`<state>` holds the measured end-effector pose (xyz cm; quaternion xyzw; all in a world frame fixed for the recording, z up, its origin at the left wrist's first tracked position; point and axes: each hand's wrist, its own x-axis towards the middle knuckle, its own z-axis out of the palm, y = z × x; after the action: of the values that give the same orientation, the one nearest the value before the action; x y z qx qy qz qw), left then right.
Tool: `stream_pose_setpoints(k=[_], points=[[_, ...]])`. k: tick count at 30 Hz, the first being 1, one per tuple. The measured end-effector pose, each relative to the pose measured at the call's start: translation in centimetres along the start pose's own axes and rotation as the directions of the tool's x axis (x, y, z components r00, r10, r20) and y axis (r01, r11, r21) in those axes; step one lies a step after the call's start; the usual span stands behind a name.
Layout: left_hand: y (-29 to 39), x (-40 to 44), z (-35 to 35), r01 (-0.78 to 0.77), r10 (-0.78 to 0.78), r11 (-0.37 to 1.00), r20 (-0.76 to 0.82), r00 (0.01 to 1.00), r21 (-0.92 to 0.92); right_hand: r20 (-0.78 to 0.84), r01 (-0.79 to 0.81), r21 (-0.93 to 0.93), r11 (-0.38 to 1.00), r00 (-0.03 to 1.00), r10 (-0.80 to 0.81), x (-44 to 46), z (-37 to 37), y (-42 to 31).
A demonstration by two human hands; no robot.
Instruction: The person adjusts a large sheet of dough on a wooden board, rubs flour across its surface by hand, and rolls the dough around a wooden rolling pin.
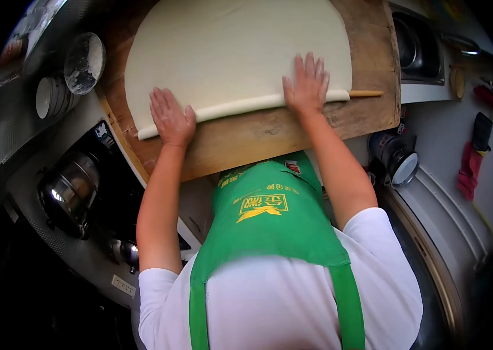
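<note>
A wide, thin sheet of pale dough (235,52) covers much of a wooden board (258,137). Its near edge is wrapped around a long rolling pin (366,93), whose bare wooden end sticks out at the right. My left hand (172,118) lies over the left part of the dough roll, fingers spread and pointing away from me. Toward the right end of the roll rests my right hand (306,86), also flat with its fingers apart. Both palms touch the wrapped dough. Neither hand has its fingers closed around anything.
Left of the board are a floury bowl (85,63), stacked white bowls (54,96) and a shiny metal pot (68,189). A sink (418,46) is at the upper right, with a dark round-ended appliance (395,157) below it.
</note>
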<state>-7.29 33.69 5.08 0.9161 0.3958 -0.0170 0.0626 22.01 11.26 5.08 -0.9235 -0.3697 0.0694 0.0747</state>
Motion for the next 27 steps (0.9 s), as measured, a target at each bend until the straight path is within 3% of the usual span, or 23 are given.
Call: stream_pose_setpoints(k=[2, 4, 8, 10, 12, 14, 16, 18, 19, 21, 22, 24, 25, 27], points=[[-0.7, -2.1, 0.1, -0.048, 0.048, 0.999, -0.015, 0.999, -0.005, 0.015, 0.141, -0.082, 0.987, 0.990, -0.140, -2.2, 1.1, 2.7], [-1.2, 0.0, -1.1, -0.009, 0.009, 1.000, 0.032, 0.999, -0.013, -0.001, 0.160, -0.109, 0.981, 0.987, -0.161, 0.6, 0.0, 3.0], [-2.9, 5.0, -1.5, 0.116, -0.128, 0.986, -0.096, 0.987, -0.122, -0.222, -0.009, 0.117, 0.993, 0.974, 0.036, 6.9, 0.6, 2.9], [-2.5, 2.6, -1.9, 0.101, -0.111, 0.985, -0.068, 0.992, -0.139, -0.141, -0.028, 0.022, 0.999, 0.990, 0.031, 3.7, 0.2, 3.2], [-2.7, -1.9, -0.7, 0.113, -0.113, 0.993, -0.017, 0.993, -0.027, -0.003, -0.012, -0.157, 0.988, 1.000, 0.012, -0.5, 0.2, 4.3], [-3.5, -2.9, -1.0, 0.067, -0.066, 0.995, 0.021, 0.998, -0.073, 0.006, 0.098, -0.150, 0.984, 0.995, -0.098, -1.3, 0.2, 5.5], [-3.1, -1.2, -1.5, 0.075, -0.075, 0.997, -0.004, 0.997, 0.005, -0.039, 0.103, -0.061, 0.993, 0.994, -0.105, 0.5, -1.0, 4.5], [-3.3, 0.0, -1.4, 0.090, -0.092, 0.996, -0.079, 0.993, -0.025, -0.174, 0.033, 0.206, 0.978, 0.985, 0.004, 1.9, -0.9, 5.6], [-2.9, 0.0, -1.7, 0.047, -0.052, 0.997, -0.090, 0.995, -0.057, -0.189, 0.014, 0.175, 0.984, 0.982, 0.020, 1.6, -1.8, 7.5], [-1.7, -0.6, -2.6, -0.108, 0.096, 0.989, -0.121, 0.988, -0.097, -0.331, 0.005, 0.343, 0.939, 0.937, 0.116, 1.0, -2.9, 10.0], [-0.4, -1.1, -2.9, -0.120, 0.106, 0.987, -0.122, 0.987, -0.109, -0.336, -0.004, 0.332, 0.943, 0.934, 0.122, -0.1, -2.9, 12.2], [2.4, -1.9, -3.2, -0.373, 0.370, 0.914, -0.053, 0.928, -0.158, -0.324, -0.046, 0.072, 0.996, 0.944, 0.067, -2.6, -3.6, 18.1], [3.4, -2.3, -2.4, -0.432, 0.435, 0.890, -0.012, 0.900, -0.148, -0.326, -0.046, 0.072, 0.996, 0.943, 0.067, -3.6, -4.5, 20.2], [5.3, -2.9, -1.3, -0.518, 0.523, 0.847, 0.018, 0.852, -0.121, -0.079, 0.052, -0.085, 0.995, 0.995, -0.059, -4.9, -5.8, 23.8]])
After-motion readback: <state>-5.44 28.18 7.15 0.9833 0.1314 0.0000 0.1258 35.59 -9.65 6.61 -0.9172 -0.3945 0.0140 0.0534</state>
